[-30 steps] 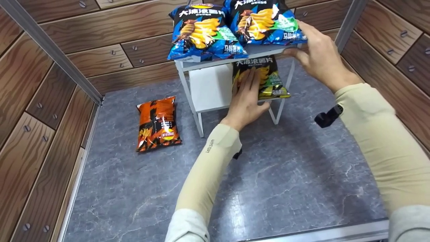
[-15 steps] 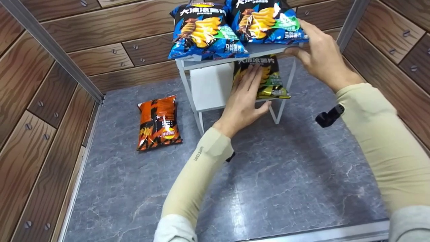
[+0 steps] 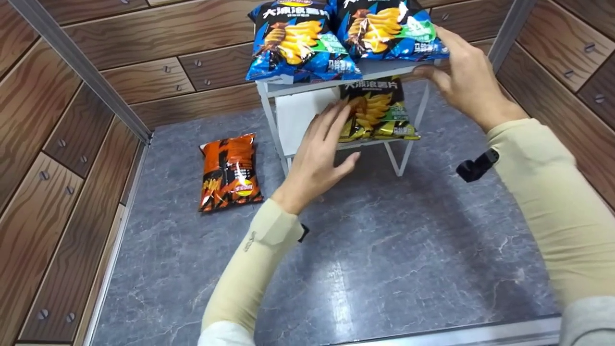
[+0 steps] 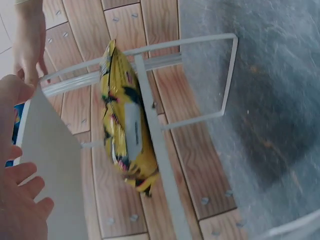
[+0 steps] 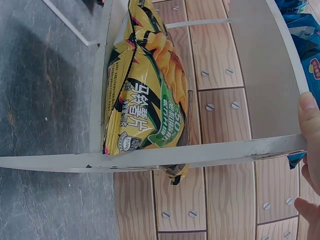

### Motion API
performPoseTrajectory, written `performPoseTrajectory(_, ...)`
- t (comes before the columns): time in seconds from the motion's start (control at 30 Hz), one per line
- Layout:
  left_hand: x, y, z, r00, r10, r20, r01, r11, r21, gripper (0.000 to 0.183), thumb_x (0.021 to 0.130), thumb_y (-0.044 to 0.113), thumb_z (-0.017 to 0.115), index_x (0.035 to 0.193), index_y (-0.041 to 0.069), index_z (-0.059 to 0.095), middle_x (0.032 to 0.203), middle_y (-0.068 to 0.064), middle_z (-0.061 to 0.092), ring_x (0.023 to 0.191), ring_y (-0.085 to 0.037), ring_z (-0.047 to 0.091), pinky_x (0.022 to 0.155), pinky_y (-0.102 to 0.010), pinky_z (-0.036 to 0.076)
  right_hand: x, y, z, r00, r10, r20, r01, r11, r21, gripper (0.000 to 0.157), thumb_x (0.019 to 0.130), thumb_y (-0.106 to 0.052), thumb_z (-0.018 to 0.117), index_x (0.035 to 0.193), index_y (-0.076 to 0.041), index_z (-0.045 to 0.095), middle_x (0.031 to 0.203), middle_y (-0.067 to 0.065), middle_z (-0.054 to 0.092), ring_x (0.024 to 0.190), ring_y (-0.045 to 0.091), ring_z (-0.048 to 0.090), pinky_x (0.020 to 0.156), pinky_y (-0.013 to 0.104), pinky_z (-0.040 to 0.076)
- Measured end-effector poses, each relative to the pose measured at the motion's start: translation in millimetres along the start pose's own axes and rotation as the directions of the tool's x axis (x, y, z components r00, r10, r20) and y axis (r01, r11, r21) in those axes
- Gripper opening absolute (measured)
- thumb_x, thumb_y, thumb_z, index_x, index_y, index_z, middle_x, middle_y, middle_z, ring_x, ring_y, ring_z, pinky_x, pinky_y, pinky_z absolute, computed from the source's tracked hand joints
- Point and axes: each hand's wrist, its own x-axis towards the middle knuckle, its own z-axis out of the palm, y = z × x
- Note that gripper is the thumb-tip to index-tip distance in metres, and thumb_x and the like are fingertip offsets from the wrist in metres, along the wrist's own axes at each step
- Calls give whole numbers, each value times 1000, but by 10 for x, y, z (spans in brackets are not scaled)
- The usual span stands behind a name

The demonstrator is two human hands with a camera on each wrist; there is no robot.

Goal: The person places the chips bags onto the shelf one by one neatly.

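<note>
My left hand (image 3: 317, 156) is beside the front of a small white shelf rack (image 3: 396, 72), fingers extended. Its fingertips overlap the left edge of a yellow-and-black bag of potato chips (image 3: 377, 115) in the head view; whether they touch cannot be told. That bag leans back on the lower shelf's right side, standing up in the right wrist view. With thumb below and fingers above, my right hand (image 3: 473, 84) grips the upper shelf's right front corner. Two blue bags of chips (image 3: 295, 43) lie side by side on the upper shelf, the right one against that hand's fingers.
An orange bag of chips (image 3: 230, 173) lies on the grey marbled floor (image 3: 375, 250), left of the rack. Wood-patterned walls (image 3: 129, 48) enclose the space at the back and both sides. The lower shelf's left part (image 3: 293, 110) shows its white surface.
My left hand has drawn back from the yellow bag's front towards the left and down, uncovering more of it. The right hand stays at the rack's corner.
</note>
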Motion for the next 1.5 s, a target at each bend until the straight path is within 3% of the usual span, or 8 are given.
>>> performPoseTrajectory(0.17,-209,-51,-125,992,49,-120,-48,999,17,67,93,26,65,150,1,39,149,-15,48,139,-26,45,122,-35,30,-3,4,-1,1000,10,14,-10,1000,2,65,94,-29,65,152,-20,40,151,7,48,133,34,52,112,49,41)
performPoseTrajectory(0.37,-450,-166,-279,975,43,-217,-39,999,25,59,89,13,69,143,0,47,141,-15,56,131,-27,51,118,-34,35,-6,-2,-3,1000,4,-2,-4,1000,4,64,93,-29,65,152,-20,41,148,10,50,125,37,58,104,52,46)
performPoseTrajectory(0.57,-658,-363,-416,953,-2,-304,8,1000,19,50,88,7,68,135,0,54,130,-16,61,122,-28,56,112,-35,42,-6,-5,-12,1000,9,3,-9,1000,1,64,93,-29,65,152,-20,41,148,11,50,128,36,56,107,52,45)
performPoseTrajectory(0.7,-807,-537,-491,935,-76,-346,98,994,45,50,87,4,67,136,2,55,130,-15,60,121,-28,56,110,-35,44,-5,-2,-18,1000,19,9,-19,1000,0,64,94,-30,64,152,-20,40,149,10,49,130,35,55,109,51,43)
performPoseTrajectory(0.93,-1088,-880,-492,926,-221,-307,263,959,103,48,93,5,58,140,4,51,137,-16,54,128,-32,49,111,-41,39,-11,-4,-14,1000,12,7,-12,1000,9,64,94,-30,65,152,-20,41,148,11,50,129,35,55,108,51,44)
performPoseTrajectory(1.27,-1436,-1289,-331,907,-363,-212,406,888,218,60,86,-2,59,144,-2,45,145,-23,47,136,-39,42,117,-53,30,-14,-1,3,1000,6,4,-6,1000,14,64,93,-29,66,151,-18,41,148,11,51,130,35,54,109,51,43)
performPoseTrajectory(1.37,-1526,-1376,-281,878,-445,-178,477,843,248,62,86,0,60,146,-2,44,148,-23,45,138,-42,39,117,-61,27,-13,3,4,1000,-6,-3,6,1000,10,64,93,-30,66,151,-16,42,147,12,51,131,35,54,110,51,43)
performPoseTrajectory(1.5,-1607,-1447,-223,801,-596,-61,588,763,270,68,90,8,64,151,1,37,156,-21,36,146,-41,29,120,-63,19,-12,10,2,1000,-11,-3,11,1000,6,63,94,-30,65,151,-17,42,148,12,51,131,34,54,110,50,43)
